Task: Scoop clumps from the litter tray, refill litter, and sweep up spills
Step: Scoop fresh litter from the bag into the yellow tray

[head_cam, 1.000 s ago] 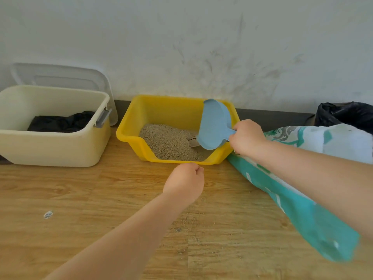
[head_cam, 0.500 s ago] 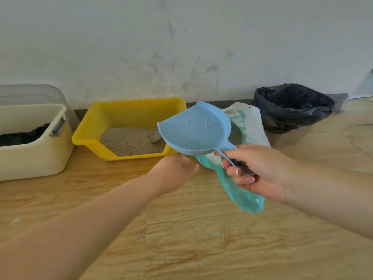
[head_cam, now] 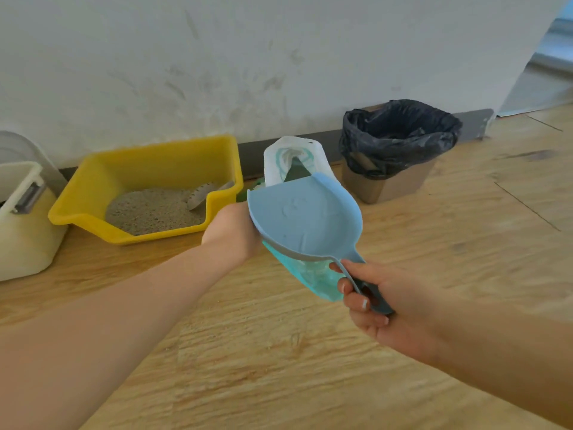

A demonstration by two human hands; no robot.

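Note:
My right hand (head_cam: 390, 308) grips the handle of a light blue dustpan (head_cam: 307, 218) and holds it tilted above the wooden floor. My left hand (head_cam: 232, 234) is against the pan's left edge, with its fingers hidden behind the pan. Behind and under the pan lies a white and teal litter bag (head_cam: 293, 159), its open mouth toward the wall. The yellow litter tray (head_cam: 90, 218) stands at the left by the wall. It holds grey litter (head_cam: 155, 209), and a pale slotted scoop (head_cam: 201, 193) rests in its right corner.
A small bin lined with a black bag (head_cam: 400, 135) stands by the wall to the right of the litter bag. A cream plastic box (head_cam: 24, 237) with a grey latch is at the far left. Fine grains (head_cam: 245, 308) dot the floor below the pan.
My right hand has lifted the dustpan out of the tray and carried it right, over the litter bag. My left hand has moved up to the pan's left edge. My view has swung right.

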